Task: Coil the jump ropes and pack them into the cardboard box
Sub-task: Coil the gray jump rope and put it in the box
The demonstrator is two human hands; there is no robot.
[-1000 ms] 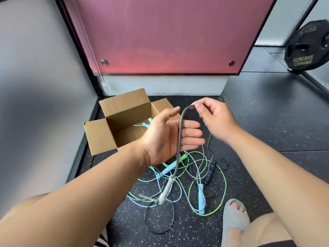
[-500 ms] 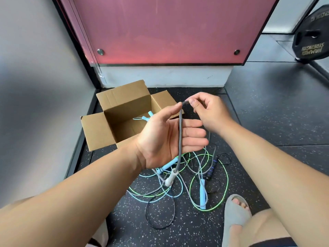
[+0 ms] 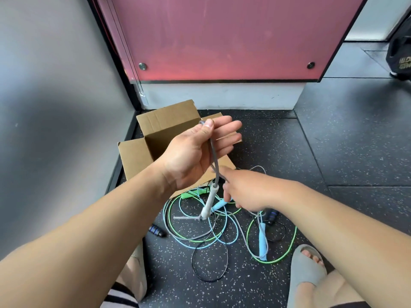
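Observation:
My left hand (image 3: 195, 152) is raised in front of the open cardboard box (image 3: 138, 154), palm up, its thumb pinning a bend of the grey jump rope (image 3: 214, 161) against the fingers. The rope's white handle (image 3: 209, 203) dangles below the palm. My right hand (image 3: 246, 190) is lower, just right of that handle, fingers closed around the grey rope's trailing strand. On the floor beneath lies a tangle of green, light blue, grey and black ropes (image 3: 200, 232) with a light blue handle (image 3: 263, 243) and black handles (image 3: 156, 230).
The box stands in the corner by a grey wall (image 3: 55, 107) and a pink panel (image 3: 222, 36). A black weight plate (image 3: 400, 56) stands at the far right. My sandalled foot (image 3: 308, 267) rests at the bottom right on the speckled black floor.
My right hand left the top bend and dropped down along the grey rope to below my left palm. My left thumb closed onto the bend. The view shifted slightly left.

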